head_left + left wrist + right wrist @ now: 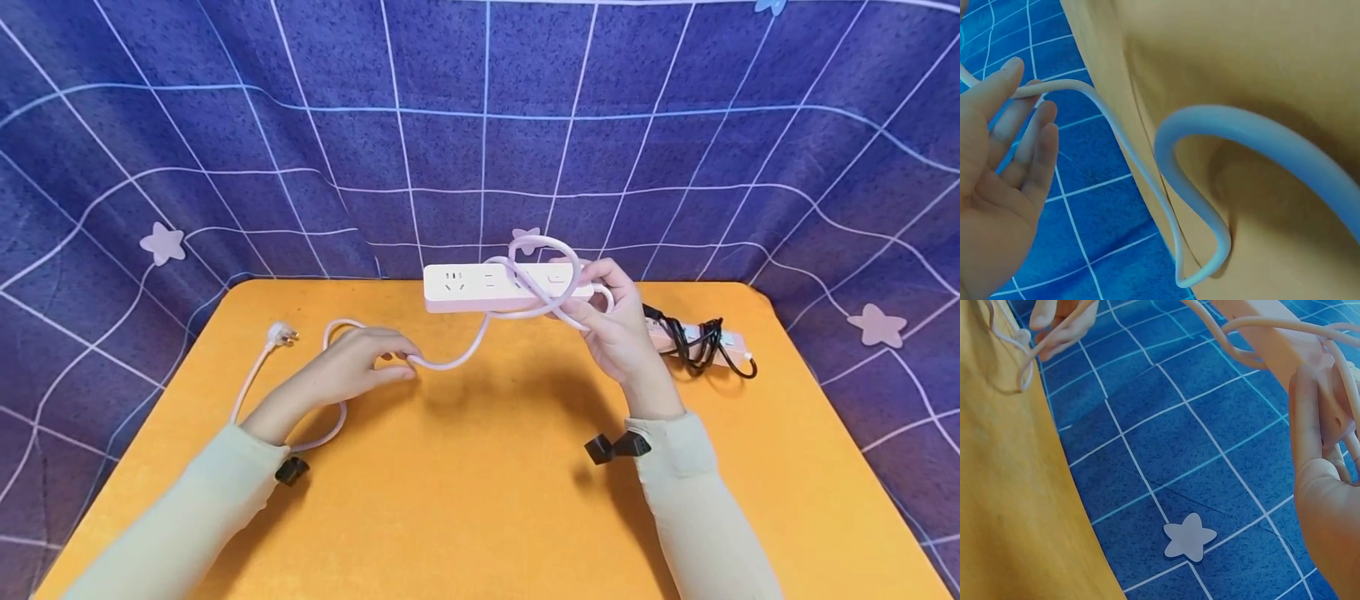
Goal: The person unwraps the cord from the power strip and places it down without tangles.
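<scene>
At the far left of the head view, a pale star (162, 243) sits on the blue curtain (450, 150). Right of it, the white plug (281, 335) rests near the left edge of the orange table (465, 500), its prongs pointing right. The pale cord (450, 365) leaves the plug, passes behind your left forearm and bends under your left hand (348, 367), left of centre. That hand holds the cord lightly between thumb and fingers, the other fingers loosely bent. From there the cord dips and rises to the white power strip (472, 292), which you hold up at the centre of the frame, sockets towards you, above the table. A loop of cord crosses its right half. Your right hand (618, 333) grips the strip's right end. Farther right, a second power strip (733, 340) lies on the table, wrapped in black cord (701, 350). Another star (876, 326) shows at the right edge.
</scene>
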Demonstrator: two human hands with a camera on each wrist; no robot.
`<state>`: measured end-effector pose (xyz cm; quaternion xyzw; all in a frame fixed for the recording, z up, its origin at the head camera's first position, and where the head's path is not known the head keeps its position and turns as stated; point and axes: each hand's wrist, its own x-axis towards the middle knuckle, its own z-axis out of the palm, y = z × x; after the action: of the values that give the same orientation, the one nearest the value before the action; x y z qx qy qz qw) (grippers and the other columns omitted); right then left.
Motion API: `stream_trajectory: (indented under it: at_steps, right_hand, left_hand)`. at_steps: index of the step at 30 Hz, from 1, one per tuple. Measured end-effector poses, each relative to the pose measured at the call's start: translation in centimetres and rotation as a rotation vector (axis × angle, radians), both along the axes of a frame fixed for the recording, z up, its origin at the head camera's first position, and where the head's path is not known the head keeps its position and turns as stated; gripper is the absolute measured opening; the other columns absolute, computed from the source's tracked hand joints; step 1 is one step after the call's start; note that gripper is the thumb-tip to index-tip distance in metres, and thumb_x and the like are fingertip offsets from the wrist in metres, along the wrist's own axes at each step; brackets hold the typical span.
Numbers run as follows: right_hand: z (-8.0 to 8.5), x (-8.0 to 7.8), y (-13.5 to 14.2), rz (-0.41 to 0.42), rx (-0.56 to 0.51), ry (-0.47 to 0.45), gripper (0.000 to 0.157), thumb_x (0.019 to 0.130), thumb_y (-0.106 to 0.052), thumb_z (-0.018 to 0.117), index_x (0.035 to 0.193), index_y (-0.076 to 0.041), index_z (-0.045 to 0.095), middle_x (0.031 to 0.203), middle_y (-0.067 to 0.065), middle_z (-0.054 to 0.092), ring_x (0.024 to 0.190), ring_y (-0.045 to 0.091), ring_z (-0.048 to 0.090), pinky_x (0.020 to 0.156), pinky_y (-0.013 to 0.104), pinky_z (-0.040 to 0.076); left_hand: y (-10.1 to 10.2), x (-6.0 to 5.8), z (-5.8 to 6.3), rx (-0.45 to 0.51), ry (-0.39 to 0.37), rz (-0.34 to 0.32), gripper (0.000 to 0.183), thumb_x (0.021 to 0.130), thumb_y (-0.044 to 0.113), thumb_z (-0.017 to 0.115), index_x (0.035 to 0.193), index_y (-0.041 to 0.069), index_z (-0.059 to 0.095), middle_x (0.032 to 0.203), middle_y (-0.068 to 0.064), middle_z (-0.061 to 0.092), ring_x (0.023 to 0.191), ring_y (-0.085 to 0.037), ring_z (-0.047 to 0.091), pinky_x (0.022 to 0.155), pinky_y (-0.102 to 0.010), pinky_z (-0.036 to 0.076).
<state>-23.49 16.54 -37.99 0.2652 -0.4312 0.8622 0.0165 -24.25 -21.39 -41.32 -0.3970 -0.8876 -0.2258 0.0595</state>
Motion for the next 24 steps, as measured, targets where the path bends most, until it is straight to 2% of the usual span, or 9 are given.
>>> stream_trajectory:
  at_steps: [7,13,18,24]
  right_hand:
    - [-0.1,0.0,0.0,-0.009,0.007,0.005,0.031,0.087,0.006,0.083,0.105,-0.010,0.063,0.127,0.011,0.065,0.104,0.020,0.073,0.087,0.040,0.064]
    - [0.0,0.0,-0.1,-0.009,0.004,0.005,0.032,0.087,0.008,0.082,0.106,-0.009,0.064,0.122,0.011,0.067,0.103,0.020,0.073,0.087,0.040,0.064]
    - [0.0,0.0,0.0,-0.002,0.000,0.008,0.031,0.088,0.009,0.080,0.106,-0.009,0.063,0.124,0.011,0.068,0.103,0.021,0.074,0.086,0.041,0.064]
    - [0.0,0.0,0.0,-0.008,0.007,0.005,0.032,0.087,0.005,0.083,0.106,-0.010,0.063,0.124,0.011,0.068,0.104,0.020,0.074,0.087,0.040,0.064]
  left_hand:
    - [0.9,0.9,1.0,0.062,-0.040,-0.015,0.031,0.090,0.022,0.087,0.120,0.019,0.077,0.110,0.010,0.076,0.101,-0.014,0.070,0.089,-0.037,0.056]
    - [2.3,2.1,1.8,0.136,-0.073,0.000,0.031,0.092,0.022,0.085,0.122,0.022,0.076,0.117,0.009,0.076,0.105,-0.011,0.068,0.086,-0.036,0.058]
    - [3.5,3.2,2.4,0.177,-0.077,0.066,0.033,0.093,0.027,0.085,0.124,0.025,0.075,0.120,0.011,0.075,0.106,-0.012,0.069,0.087,-0.038,0.057]
    - [4.6,4.0,2.7,0.249,-0.075,0.158,0.035,0.093,0.030,0.085,0.125,0.023,0.075,0.118,0.012,0.075,0.103,-0.019,0.071,0.086,-0.043,0.057]
